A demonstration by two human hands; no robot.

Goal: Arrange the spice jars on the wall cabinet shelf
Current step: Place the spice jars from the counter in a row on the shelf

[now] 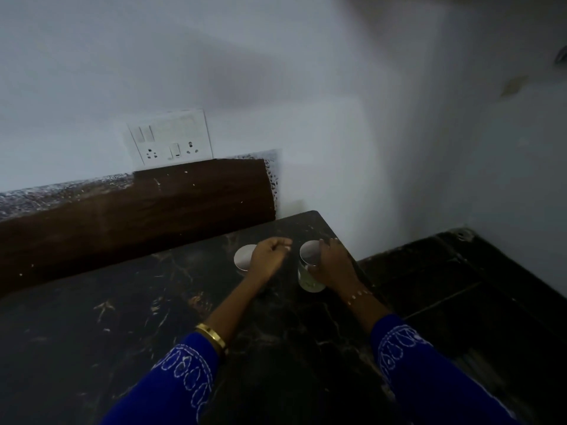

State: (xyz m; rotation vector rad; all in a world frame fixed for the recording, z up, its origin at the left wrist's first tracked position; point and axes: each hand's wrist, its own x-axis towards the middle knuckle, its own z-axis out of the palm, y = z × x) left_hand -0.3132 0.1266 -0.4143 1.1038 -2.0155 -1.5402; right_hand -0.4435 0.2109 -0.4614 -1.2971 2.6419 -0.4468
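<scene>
Right hand (329,265) gripping jar (310,271), left hand (268,256) beside second jar (244,259)

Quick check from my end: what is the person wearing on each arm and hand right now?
Both arms wear bright blue sleeves with white looped embroidery near the cuffs: left sleeve, right sleeve. A gold bangle sits on the left wrist just above the cuff. A thin chain bracelet with pale beads circles the right wrist. The left hand and right hand are bare, without gloves.
</scene>
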